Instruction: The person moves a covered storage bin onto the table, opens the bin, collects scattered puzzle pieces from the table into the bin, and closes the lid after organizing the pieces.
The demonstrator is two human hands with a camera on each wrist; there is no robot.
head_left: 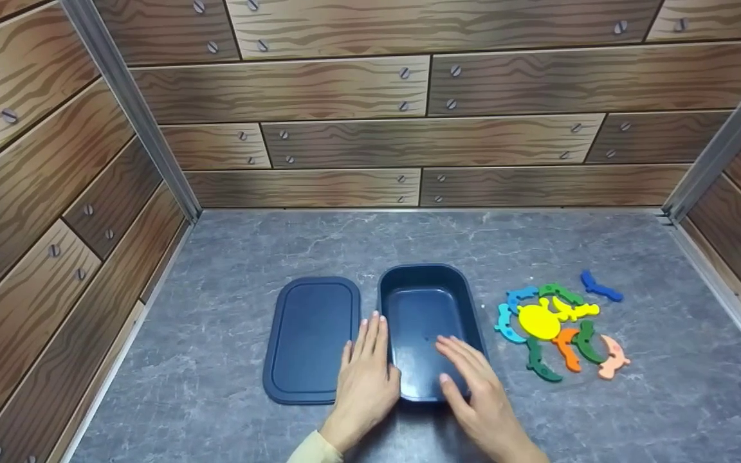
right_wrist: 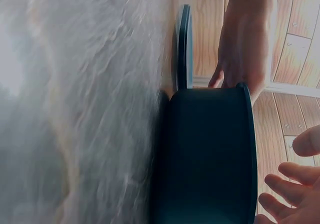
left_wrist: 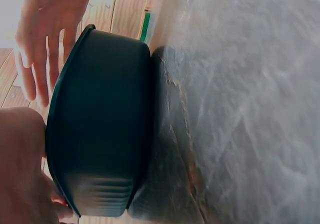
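A dark blue rectangular container [head_left: 423, 308] with rounded corners stands without a cover, its inside bare. My left hand [head_left: 367, 386] lies along the container's left rim, fingers straight and pointing away from me. Over the near right part of the container is my right hand [head_left: 483, 402], fingers spread and slightly bent, with nothing held. In the right wrist view, the right hand's fingers [right_wrist: 287, 189] appear beside the rim; whether they touch it I cannot tell. The left wrist view shows the container's ribbed outer wall [left_wrist: 100, 109]. A matching flat lid [head_left: 312, 334] lies left of the container.
Right of the container lie several colourful flat toy pieces: a yellow oval piece [head_left: 539, 321], curved green [head_left: 541, 361], orange [head_left: 567, 350], light blue [head_left: 509, 325] and peach [head_left: 613, 357] pieces, and a dark blue one [head_left: 601, 287] farther off. Wood-patterned walls [head_left: 345, 90] surround the grey tabletop [head_left: 216, 334].
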